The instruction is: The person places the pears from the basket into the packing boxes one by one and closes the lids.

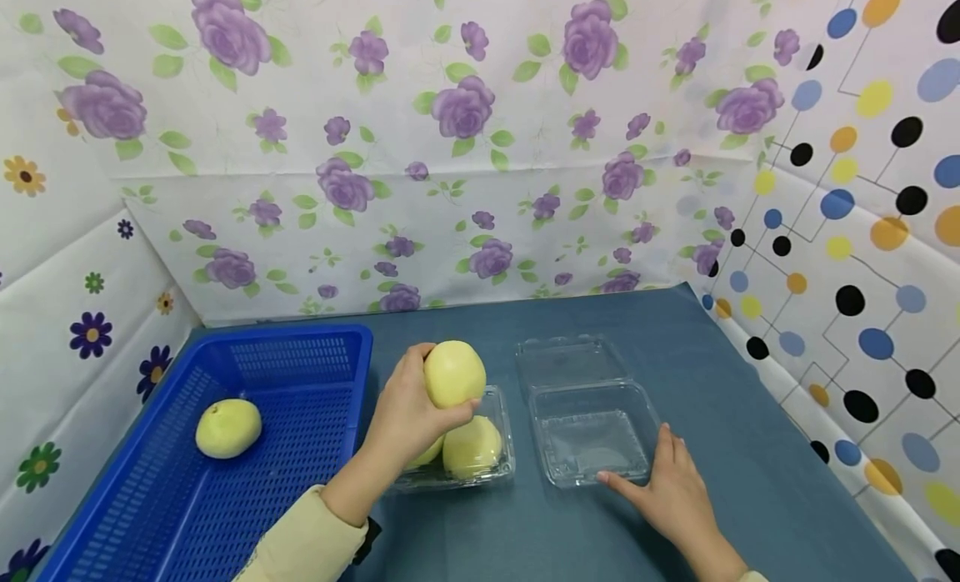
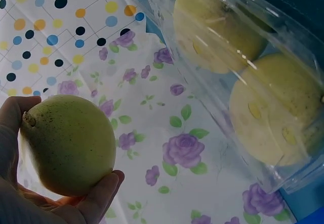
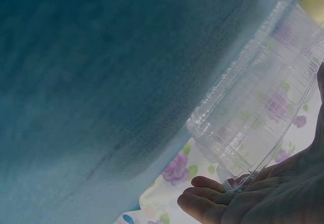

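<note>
In the head view my left hand [image 1: 408, 407] grips a round yellow-green fruit [image 1: 455, 373] between thumb and fingers. The left wrist view shows the stem end of this fruit [image 2: 71, 145]. Behind and below that hand stands a clear plastic container [image 1: 506, 457] with two similar fruits [image 1: 472, 449] inside, partly hidden by the hand. My right hand [image 1: 675, 490] lies along the near right corner of a second clear container [image 1: 592, 432], its lid folded back. Its thumb is at the front rim and its straight fingers are at the right side.
A blue plastic basket [image 1: 351, 398] stands at the left with one yellow-green fruit [image 1: 228, 428] in it. A blue-grey cloth [image 1: 480, 532] covers the table. Patterned sheets, such as the flowered one [image 1: 450, 198], rise at the back and sides.
</note>
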`<state>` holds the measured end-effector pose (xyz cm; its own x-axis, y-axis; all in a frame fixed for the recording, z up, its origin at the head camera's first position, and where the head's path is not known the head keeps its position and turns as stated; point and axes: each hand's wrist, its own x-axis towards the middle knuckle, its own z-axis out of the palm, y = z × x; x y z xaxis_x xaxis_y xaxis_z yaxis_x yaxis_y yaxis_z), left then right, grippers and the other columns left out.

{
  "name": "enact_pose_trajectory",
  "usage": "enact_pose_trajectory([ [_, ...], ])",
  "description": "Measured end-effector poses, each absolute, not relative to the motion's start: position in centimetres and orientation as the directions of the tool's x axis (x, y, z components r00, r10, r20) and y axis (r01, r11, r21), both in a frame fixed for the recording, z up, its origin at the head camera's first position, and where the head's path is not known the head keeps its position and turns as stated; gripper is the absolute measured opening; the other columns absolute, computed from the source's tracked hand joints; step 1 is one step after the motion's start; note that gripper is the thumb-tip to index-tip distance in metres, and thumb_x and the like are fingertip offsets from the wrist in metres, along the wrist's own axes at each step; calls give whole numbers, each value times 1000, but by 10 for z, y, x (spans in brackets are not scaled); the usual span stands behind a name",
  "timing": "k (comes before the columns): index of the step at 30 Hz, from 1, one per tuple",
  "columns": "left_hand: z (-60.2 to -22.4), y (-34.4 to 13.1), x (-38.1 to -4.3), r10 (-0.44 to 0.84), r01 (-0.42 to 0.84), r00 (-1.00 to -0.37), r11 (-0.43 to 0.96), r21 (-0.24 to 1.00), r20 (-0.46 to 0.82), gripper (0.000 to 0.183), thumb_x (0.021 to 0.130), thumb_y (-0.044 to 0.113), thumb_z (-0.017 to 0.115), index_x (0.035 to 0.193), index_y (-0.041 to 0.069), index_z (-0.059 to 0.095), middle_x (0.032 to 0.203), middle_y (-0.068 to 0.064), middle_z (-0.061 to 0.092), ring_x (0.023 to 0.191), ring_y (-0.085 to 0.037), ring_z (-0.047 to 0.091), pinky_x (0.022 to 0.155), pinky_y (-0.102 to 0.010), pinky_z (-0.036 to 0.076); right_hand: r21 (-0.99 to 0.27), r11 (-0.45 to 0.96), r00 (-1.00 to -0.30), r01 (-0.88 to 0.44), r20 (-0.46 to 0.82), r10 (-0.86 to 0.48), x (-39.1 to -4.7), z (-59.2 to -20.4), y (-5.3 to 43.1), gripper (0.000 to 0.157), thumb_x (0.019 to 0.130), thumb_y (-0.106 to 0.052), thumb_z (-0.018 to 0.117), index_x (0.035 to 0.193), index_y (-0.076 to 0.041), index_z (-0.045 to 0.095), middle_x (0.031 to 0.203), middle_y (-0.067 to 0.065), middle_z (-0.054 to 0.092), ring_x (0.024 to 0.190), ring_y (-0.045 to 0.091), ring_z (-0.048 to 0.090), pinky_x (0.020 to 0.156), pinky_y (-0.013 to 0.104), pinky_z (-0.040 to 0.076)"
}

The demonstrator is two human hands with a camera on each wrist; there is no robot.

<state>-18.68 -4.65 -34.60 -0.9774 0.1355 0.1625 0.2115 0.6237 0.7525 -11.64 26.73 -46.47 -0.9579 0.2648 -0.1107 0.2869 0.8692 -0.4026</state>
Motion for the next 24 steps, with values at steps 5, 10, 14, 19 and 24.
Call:
enact_pose_trajectory([
  [5,-348,-42,-185,148,228,-974,630,742,173,83,68,32,83,134,5,42,120,-14,55,93,-28,61,69,-41,54,-406,867,-957,288,-114,265,-116,-465,267,132,68,-77,61,143,19,9,139,45,23,125,61,28,95,69,32],
  [10,-349,-34,-183,158,238,-971,621,747,178,82,68,32,84,134,6,43,120,-14,55,93,-28,62,69,-41,55,-406,869,-960,281,-105,261,-116,-466,269,132,69,-77,61,142,20,10,138,45,24,124,60,28,95,69,32],
  [14,-351,-26,-182,173,260,-965,600,757,195,81,67,31,84,132,5,44,119,-14,56,92,-28,62,68,-41,55,-406,869,-959,283,-108,262,-116,-466,269,132,69,-77,61,142,20,9,138,45,24,125,61,28,95,69,31],
  [19,-355,-16,-180,188,263,-964,584,768,188,79,68,32,83,132,5,45,118,-14,56,92,-26,61,70,-41,54,-406,869,-959,283,-115,259,-116,-465,268,132,69,-78,60,143,20,9,138,45,24,125,60,28,96,68,31],
  [24,-357,-10,-181,211,272,-961,583,766,181,79,68,33,83,131,5,45,119,-14,56,92,-26,61,69,-40,53,-411,866,-959,284,-118,259,-116,-464,268,132,69,-78,59,143,19,8,138,45,23,125,61,27,96,69,31],
])
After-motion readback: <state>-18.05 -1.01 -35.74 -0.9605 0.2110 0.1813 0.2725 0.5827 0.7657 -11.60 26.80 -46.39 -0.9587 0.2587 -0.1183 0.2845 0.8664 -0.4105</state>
